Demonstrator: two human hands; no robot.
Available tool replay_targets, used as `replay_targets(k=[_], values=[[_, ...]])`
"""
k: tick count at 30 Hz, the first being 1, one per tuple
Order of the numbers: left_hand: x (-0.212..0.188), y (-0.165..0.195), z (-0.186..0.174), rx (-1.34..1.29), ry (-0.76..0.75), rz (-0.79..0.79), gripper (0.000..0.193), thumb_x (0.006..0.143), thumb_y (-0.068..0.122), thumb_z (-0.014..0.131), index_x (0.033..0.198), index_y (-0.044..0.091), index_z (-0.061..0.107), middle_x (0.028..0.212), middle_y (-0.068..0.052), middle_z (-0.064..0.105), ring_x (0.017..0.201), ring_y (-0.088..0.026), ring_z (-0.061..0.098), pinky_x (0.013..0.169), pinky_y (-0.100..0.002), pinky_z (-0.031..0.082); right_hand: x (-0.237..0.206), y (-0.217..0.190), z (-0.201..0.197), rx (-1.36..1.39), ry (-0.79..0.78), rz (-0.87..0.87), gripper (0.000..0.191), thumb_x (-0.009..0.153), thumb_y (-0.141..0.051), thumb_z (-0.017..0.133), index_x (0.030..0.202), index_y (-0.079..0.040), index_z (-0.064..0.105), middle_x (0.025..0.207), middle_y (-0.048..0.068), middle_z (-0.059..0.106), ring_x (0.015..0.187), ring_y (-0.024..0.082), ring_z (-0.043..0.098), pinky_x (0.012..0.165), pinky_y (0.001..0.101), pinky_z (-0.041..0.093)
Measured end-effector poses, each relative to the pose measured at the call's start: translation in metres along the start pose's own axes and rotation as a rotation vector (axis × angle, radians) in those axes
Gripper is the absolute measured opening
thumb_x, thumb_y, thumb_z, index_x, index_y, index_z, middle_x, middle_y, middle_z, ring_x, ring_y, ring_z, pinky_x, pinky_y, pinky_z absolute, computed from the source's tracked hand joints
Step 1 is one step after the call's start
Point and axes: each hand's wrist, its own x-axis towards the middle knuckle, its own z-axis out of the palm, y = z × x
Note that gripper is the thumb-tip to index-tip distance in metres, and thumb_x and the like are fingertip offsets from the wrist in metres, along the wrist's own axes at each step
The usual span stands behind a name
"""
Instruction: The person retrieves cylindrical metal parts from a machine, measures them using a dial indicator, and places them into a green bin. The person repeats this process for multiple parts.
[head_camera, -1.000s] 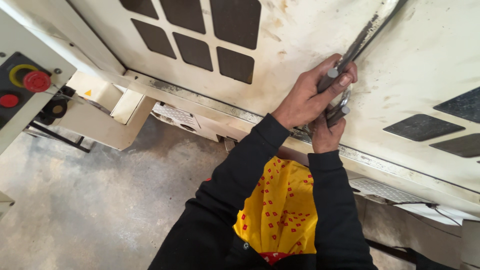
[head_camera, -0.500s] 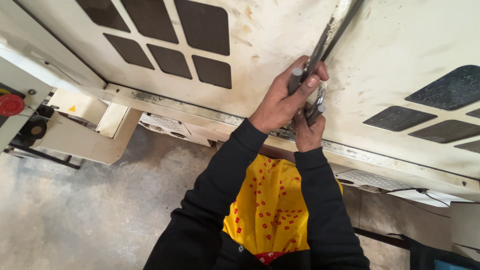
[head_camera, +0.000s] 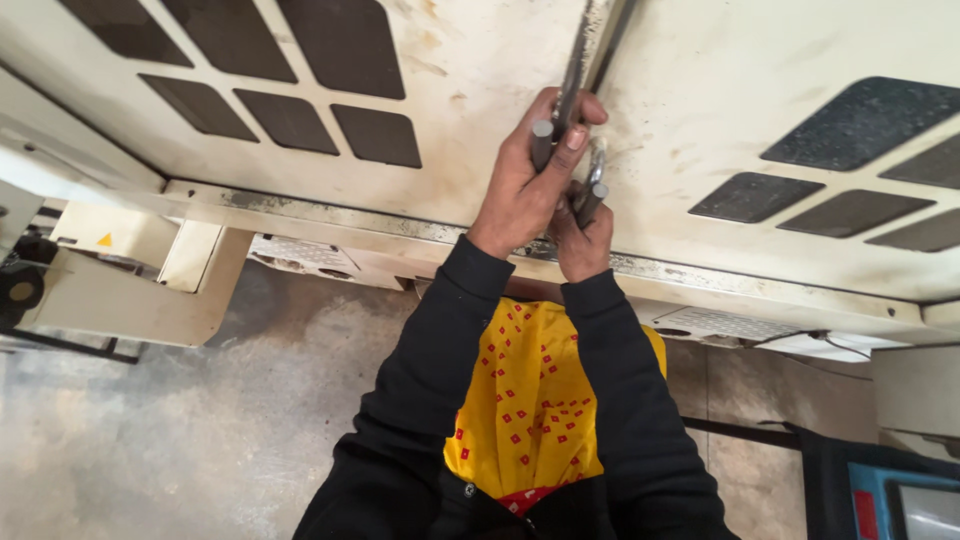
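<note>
Head view: both hands (head_camera: 545, 190) on door handles (head_camera: 560, 125)

Machine panel (head_camera: 480, 90): painted metal, cream, matt, scuffed, grimy. Handle bars (head_camera: 545, 135): bare grey metal, dull sheen. Floor (head_camera: 200, 440): rough concrete. Sleeves (head_camera: 430, 370): black cloth, matt.

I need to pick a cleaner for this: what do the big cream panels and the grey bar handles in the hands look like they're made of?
The cream machine panels look like painted sheet metal: a flat, matte coat, smudged and rust-stained near the seam. The grey bar handles gripped by the left hand and right hand look like bare steel, with a dull silvery sheen and no paint, though plating cannot be ruled out.
</note>
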Motion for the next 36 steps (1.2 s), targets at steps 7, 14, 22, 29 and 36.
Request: replay_targets(k=[7,14,22,29,36], values=[[-0.001,-0.002,-0.001,0.053,-0.007,0.026,0.024,0.115,0.03,0.055,0.127,0.008,0.057,0.117,0.0,0.059,0.106,-0.009,0.054,0.105,-0.028,0.047,-0.001,-0.002,0.0,-0.006,-0.01,0.016,0.029,0.107,-0.029,0.065,0.102,-0.001,0.059,0.071,-0.003,0.052,0.058,0.006,0.045,0.052,0.0245,0.034],[0.0,-0.01,0.0,0.041,0.002,0.053,0.029,0.115,0.03,0.055,0.133,0.008,0.056,0.117,0.002,0.058,0.109,-0.008,0.053,0.103,-0.027,0.047,0.002,0.026,-0.016,-0.071,0.043,0.007,0.019,0.104,-0.019,0.061,0.113,-0.002,0.062,0.08,-0.003,0.058,0.064,0.004,0.051,0.056,0.0222,0.04],[0.004,-0.039,-0.002,0.098,0.024,-0.04,0.035,0.112,0.034,0.057,0.14,0.014,0.059,0.113,0.0,0.069,0.086,-0.009,0.061,0.091,-0.031,0.058,0.015,0.049,-0.033,-0.057,0.108,0.047,0.019,0.107,-0.018,0.067,0.117,-0.004,0.061,0.092,-0.001,0.063,0.075,0.006,0.058,0.063,0.0233,0.046],[0.014,-0.072,0.001,0.162,0.064,0.089,0.031,0.113,0.042,0.056,0.133,0.019,0.063,0.131,-0.001,0.071,0.135,-0.018,0.062,0.123,-0.039,0.046,0.01,0.025,-0.016,-0.005,0.1,-0.017,0.016,0.112,-0.013,0.062,0.108,0.001,0.055,0.08,0.003,0.058,0.063,0.01,0.051,0.056,0.0262,0.037],[0.014,-0.07,-0.004,0.106,0.027,0.105,0.029,0.115,0.043,0.056,0.127,0.019,0.065,0.124,0.001,0.071,0.126,-0.016,0.061,0.116,-0.037,0.047,0.007,0.01,-0.002,0.019,0.07,-0.039,0.017,0.116,-0.015,0.06,0.11,0.0,0.053,0.079,0.002,0.055,0.063,0.01,0.05,0.057,0.0273,0.038]])
